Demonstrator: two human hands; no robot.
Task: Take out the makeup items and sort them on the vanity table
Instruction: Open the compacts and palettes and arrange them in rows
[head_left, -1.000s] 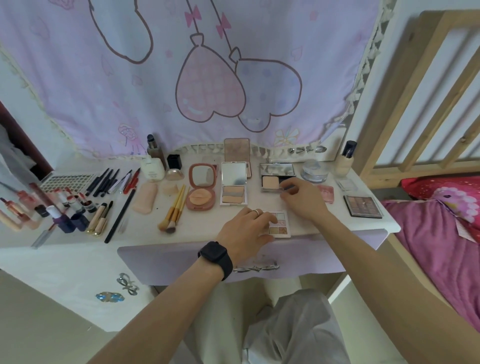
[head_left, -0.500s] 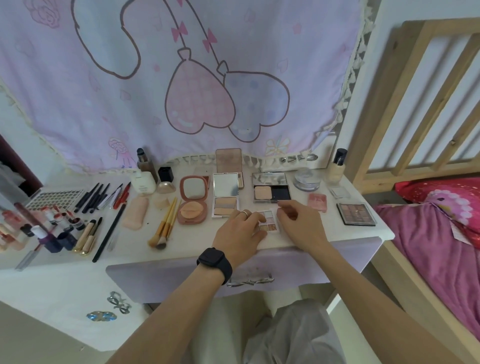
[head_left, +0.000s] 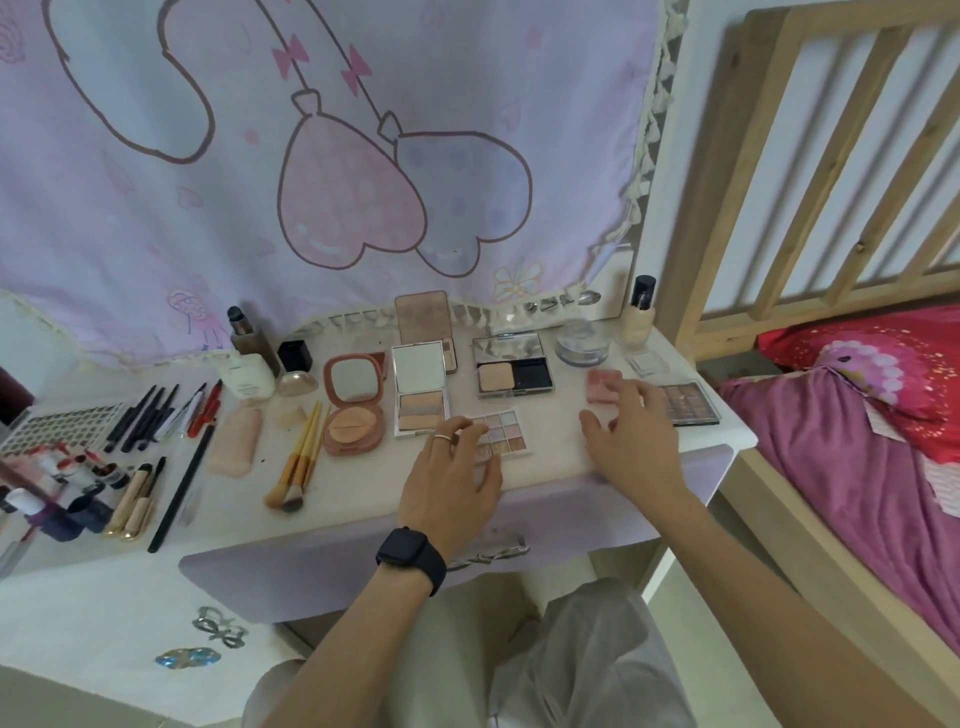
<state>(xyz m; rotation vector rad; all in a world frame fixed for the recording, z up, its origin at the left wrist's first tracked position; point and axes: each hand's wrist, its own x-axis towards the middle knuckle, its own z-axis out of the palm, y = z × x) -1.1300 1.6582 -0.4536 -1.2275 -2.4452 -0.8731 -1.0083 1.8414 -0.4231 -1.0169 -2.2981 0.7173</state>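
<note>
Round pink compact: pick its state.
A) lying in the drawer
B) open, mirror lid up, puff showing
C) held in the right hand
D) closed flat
B: the round pink compact lies open on the vanity table, its mirror lid tipped back and its puff in view.
</note>
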